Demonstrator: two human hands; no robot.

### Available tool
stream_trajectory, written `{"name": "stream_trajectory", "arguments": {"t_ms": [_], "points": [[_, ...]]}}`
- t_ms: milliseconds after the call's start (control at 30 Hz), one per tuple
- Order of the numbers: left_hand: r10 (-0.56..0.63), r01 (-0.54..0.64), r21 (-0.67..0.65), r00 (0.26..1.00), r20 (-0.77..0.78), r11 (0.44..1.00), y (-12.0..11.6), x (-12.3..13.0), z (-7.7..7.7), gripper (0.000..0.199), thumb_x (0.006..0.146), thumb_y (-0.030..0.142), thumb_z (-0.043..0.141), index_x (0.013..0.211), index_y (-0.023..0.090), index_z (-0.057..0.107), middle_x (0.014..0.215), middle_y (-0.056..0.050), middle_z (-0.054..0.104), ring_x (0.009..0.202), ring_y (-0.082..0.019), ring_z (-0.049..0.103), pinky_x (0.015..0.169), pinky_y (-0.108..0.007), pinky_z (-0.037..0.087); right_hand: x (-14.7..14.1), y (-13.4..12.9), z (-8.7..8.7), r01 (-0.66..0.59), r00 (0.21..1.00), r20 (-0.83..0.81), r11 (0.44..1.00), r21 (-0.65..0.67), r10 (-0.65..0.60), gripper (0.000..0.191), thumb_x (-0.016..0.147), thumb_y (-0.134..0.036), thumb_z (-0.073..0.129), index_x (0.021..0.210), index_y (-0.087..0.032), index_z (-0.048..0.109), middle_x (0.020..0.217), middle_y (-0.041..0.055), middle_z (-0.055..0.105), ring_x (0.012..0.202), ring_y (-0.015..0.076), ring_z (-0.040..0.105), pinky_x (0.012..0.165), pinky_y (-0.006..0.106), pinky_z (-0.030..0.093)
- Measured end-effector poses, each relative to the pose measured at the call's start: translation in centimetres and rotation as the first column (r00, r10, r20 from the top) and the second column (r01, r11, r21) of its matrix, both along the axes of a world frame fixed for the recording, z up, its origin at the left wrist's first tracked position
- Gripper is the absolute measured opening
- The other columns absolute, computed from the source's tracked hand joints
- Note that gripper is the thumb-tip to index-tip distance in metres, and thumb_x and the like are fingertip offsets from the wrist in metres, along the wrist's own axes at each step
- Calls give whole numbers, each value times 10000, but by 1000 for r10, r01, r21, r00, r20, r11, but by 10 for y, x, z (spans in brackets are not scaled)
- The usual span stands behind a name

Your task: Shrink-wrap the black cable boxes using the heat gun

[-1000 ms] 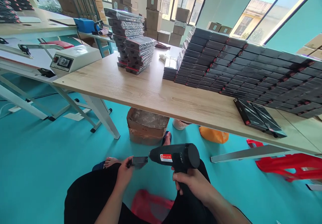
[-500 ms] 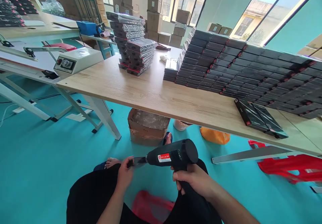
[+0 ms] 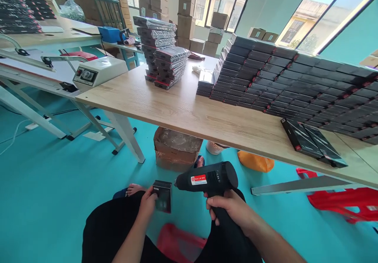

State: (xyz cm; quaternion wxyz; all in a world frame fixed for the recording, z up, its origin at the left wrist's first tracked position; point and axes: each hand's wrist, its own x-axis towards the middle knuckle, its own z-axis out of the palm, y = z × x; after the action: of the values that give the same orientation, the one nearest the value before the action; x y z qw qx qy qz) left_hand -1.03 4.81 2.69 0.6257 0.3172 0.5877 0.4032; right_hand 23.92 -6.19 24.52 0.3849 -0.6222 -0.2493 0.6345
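Observation:
My left hand [image 3: 148, 203] is closed on the left side of a small dark box [image 3: 163, 197], held above my lap with a broad face showing. A black heat gun [image 3: 206, 178] with a red and white label is in my right hand [image 3: 228, 208], whose fingers wrap round its handle. The gun's nozzle points left, close to the box's upper right corner, with a small gap between them. On the wooden table [image 3: 177, 111] ahead, two flat black boxes [image 3: 313, 143] lie at the right.
Behind them rises a large stack of black boxes [image 3: 280, 78]. Shorter piles of film-wrapped boxes [image 3: 171, 64] stand left of it. A white machine [image 3: 100, 72] is beside the table's left end. Under the table are a carton [image 3: 177, 152] and an orange bag [image 3: 255, 161].
The box in my left hand has turned from a thin edge-on view to showing its broad face. The heat gun stays in my right hand. The whole view has shifted slightly.

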Motion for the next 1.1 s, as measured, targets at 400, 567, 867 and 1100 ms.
{"name": "stream_trajectory", "arguments": {"t_ms": [400, 567, 867, 1100], "points": [[267, -164, -331, 918, 293, 929, 1, 5, -3, 205, 549, 80, 509, 685, 186, 621, 617, -18, 639, 556, -197, 593, 531, -296, 476, -15, -10, -7, -227, 972, -57, 973, 37, 229, 159, 704, -230, 676, 841, -166, 629, 532, -38, 592, 501, 136, 536, 532, 286, 459], [342, -192, -396, 871, 353, 898, 5, 1, 4, 171, 607, 54, 486, 661, 203, 550, 562, 13, 582, 497, -173, 575, 536, -291, 488, -12, -39, -21, -315, 948, 2, 944, -99, 317, 196, 668, -247, 651, 846, -167, 631, 565, -39, 570, 522, 141, 536, 529, 292, 460], [220, -27, -373, 846, 485, 927, 2, -3, 34, 393, 856, 509, 572, 1004, 170, 705, 740, -69, 693, 667, -254, 690, 600, -375, 555, 12, -71, -40, -134, 987, -112, 968, -214, 112, 256, 639, -320, 687, 816, -136, 688, 575, 12, 612, 515, 142, 545, 496, 269, 403], [67, 124, -373, 886, 459, 920, -5, -4, 37, 556, 766, 491, 741, 1180, 122, 714, 926, -189, 782, 869, -385, 755, 670, -481, 601, 24, -26, -63, 184, 956, -196, 968, -173, -217, 344, 653, -378, 741, 859, -114, 664, 709, 17, 625, 552, 111, 567, 503, 239, 420]]}}
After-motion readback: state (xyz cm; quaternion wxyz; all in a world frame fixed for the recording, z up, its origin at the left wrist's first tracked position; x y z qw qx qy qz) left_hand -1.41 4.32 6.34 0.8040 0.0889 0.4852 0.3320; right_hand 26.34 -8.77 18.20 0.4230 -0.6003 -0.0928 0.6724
